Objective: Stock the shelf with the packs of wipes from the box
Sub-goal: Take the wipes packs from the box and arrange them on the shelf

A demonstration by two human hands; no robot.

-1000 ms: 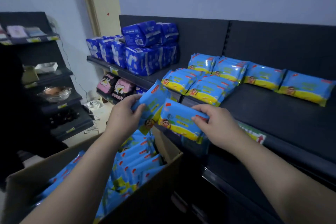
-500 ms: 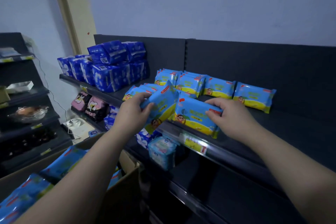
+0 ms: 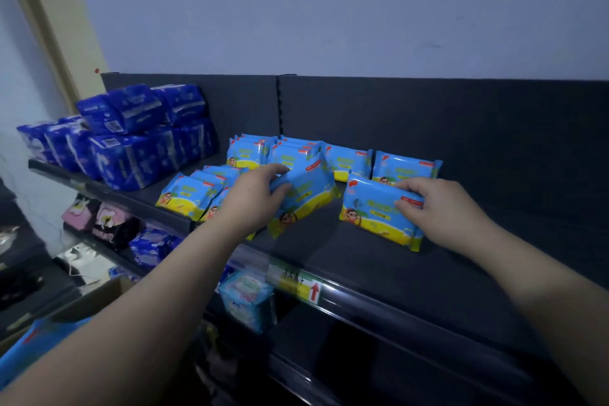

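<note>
Gripping a tilted pack (image 3: 306, 194) of blue-and-yellow wipes by its left end, the left hand (image 3: 253, 201) reaches over the front edge of the top shelf (image 3: 362, 260), its fingers (image 3: 280, 189) curled round the wrapper. This pack slants with its right end high and its lower corner close to the shelf surface near the middle; whether it touches cannot be told. The right hand (image 3: 441, 211) pinches the right end of a second pack (image 3: 372, 211), fingers (image 3: 408, 186) hooked over the top edge. That pack rests its long lower edge on the shelf, to the right of the tilted one and apart from it.

Behind both, along the back panel, stands a rear row (image 3: 407, 168) of matching packs. A front pile (image 3: 188, 194) of the same lies by the front edge, left of the left hand. Stacked dark blue packs (image 3: 131, 142) fill the shelf's left end. A price label (image 3: 296, 283) with a red arrow sits on the front edge.

At the lower left the rim of the cardboard box (image 3: 99, 293) shows, with blurred boxed packs (image 3: 33, 343) inside. On the lower shelf a pale blue pack (image 3: 247, 297) stands under the label, and pink and black packs (image 3: 102, 217) sit farther left.
</note>
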